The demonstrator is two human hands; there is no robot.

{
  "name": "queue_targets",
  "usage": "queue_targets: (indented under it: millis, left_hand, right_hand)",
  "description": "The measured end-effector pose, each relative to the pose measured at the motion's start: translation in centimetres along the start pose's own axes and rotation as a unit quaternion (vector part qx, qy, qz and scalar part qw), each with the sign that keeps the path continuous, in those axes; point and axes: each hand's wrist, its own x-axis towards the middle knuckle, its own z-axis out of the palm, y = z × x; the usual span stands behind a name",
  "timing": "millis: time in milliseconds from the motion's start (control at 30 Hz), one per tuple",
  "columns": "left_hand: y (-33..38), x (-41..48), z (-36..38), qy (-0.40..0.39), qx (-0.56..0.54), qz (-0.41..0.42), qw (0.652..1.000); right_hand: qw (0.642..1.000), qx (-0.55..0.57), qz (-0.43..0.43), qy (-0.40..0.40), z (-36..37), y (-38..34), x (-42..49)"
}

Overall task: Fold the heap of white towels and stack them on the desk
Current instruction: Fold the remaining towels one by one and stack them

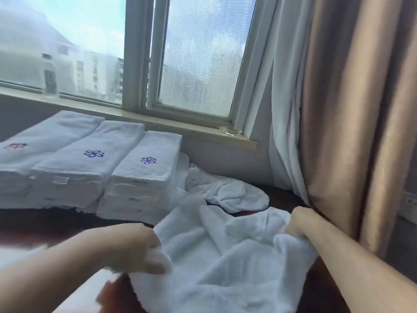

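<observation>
Both hands point(140, 248) point(302, 222) grip towel point(225, 267), seemingly crosswise.

Towel stacks point(85, 168) left (curtain point(352, 132) right)

Single head cam, wide-angle.
Looks forward and down, tilted, close over the dark red-brown wooden desk point(56, 224); pale-framed glass window point(138, 53) fills the top.
</observation>
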Motion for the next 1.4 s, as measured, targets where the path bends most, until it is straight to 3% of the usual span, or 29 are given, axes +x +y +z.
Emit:
queue_targets:
  millis: [67, 133, 200, 267, 300, 367, 400, 467, 533, 600, 667, 700, 733, 833, 900, 967, 1000, 1100, 1133, 1167, 1400]
  left_hand:
    - [0.5, -0.3, 0.2, -0.062, -0.064, -0.022, 0.996]
    - [0.8, 0.5, -0.1, -0.070, -0.138, -0.029, 0.988]
    - [1.0, 1.9, -0.2, 0.023, -0.097, 0.013, 0.995]
    - [1.1, 3.6, 0.6, 0.140, -0.021, 0.058, 0.988]
    - [1.1, 4.4, 1.4, 0.167, -0.015, 0.087, 0.982]
    - [1.3, 6.0, 3.4, 0.172, -0.032, 0.135, 0.975]
    - [1.5, 6.5, 4.4, 0.162, -0.033, 0.144, 0.976]
    - [1.6, 7.2, 5.9, 0.155, -0.010, 0.127, 0.980]
    - [1.7, 7.3, 6.8, 0.191, -0.009, 0.096, 0.977]
    - [1.8, 7.0, 7.2, 0.293, -0.069, 0.028, 0.953]
    - [1.7, 6.9, 6.9, 0.349, -0.225, -0.079, 0.906]
    - [1.5, 6.9, 6.5, 0.330, -0.304, -0.116, 0.886]
    - [1.2, 7.0, 6.1, 0.292, -0.346, -0.135, 0.881]
    - [0.8, 6.2, 4.7, 0.170, -0.350, -0.126, 0.913]
    - [1.0, 5.7, 4.2, 0.114, -0.345, -0.089, 0.927]
    - [1.3, 5.2, 4.2, 0.123, -0.364, -0.044, 0.922]
    - [1.4, 5.0, 4.2, 0.143, -0.406, -0.022, 0.902]
    - [1.3, 3.8, 4.1, 0.145, -0.608, 0.012, 0.780]
    - [1.1, 3.5, 4.1, 0.146, -0.639, 0.007, 0.755]
    - [0.5, 3.3, 4.1, 0.156, -0.644, -0.004, 0.749]
    - [-4.2, -0.6, 3.9, 0.251, -0.529, -0.024, 0.810]
  right_hand:
    - [0.999, -0.025, 0.014, 0.014, 2.2, 0.6, -0.1]
    - [0.990, -0.078, 0.002, 0.115, 3.4, 0.2, -0.6]
    - [0.957, -0.137, -0.060, 0.249, 3.5, -1.1, -1.9]
    - [0.929, -0.056, -0.191, 0.313, 3.3, -3.0, -3.3]
    - [0.917, 0.021, -0.280, 0.285, 3.4, -3.8, -4.0]
    - [0.893, 0.106, -0.419, 0.128, 4.0, -5.6, -5.7]
    - [0.881, 0.105, -0.456, 0.066, 4.6, -6.3, -6.5]
    - [0.893, 0.093, -0.440, -0.002, 5.7, -6.8, -6.8]
    - [0.936, 0.046, -0.350, -0.006, 6.0, -6.7, -6.0]
    - [0.969, -0.024, -0.246, -0.017, 5.8, -6.4, -5.2]
    - [0.982, -0.037, -0.182, -0.031, 6.2, -6.2, -4.7]
    - [0.985, -0.032, -0.170, -0.019, 6.6, -6.3, -4.8]
    - [0.984, -0.025, -0.178, 0.019, 7.1, -6.5, -4.8]
    - [0.947, -0.015, -0.269, 0.175, 8.0, -7.6, -5.9]
    - [0.924, 0.021, -0.321, 0.207, 8.3, -8.5, -7.2]
    - [0.918, 0.071, -0.348, 0.174, 8.6, -9.3, -8.1]
    - [0.918, 0.084, -0.360, 0.146, 8.8, -9.7, -8.5]
    - [0.905, 0.104, -0.404, 0.075, 9.3, -10.7, -9.5]
    - [0.902, 0.117, -0.412, 0.054, 9.5, -11.0, -9.9]
    - [0.898, 0.121, -0.421, 0.041, 9.8, -11.3, -10.2]
    - [0.883, 0.085, -0.462, 0.010, 12.5, -15.8, -12.4]
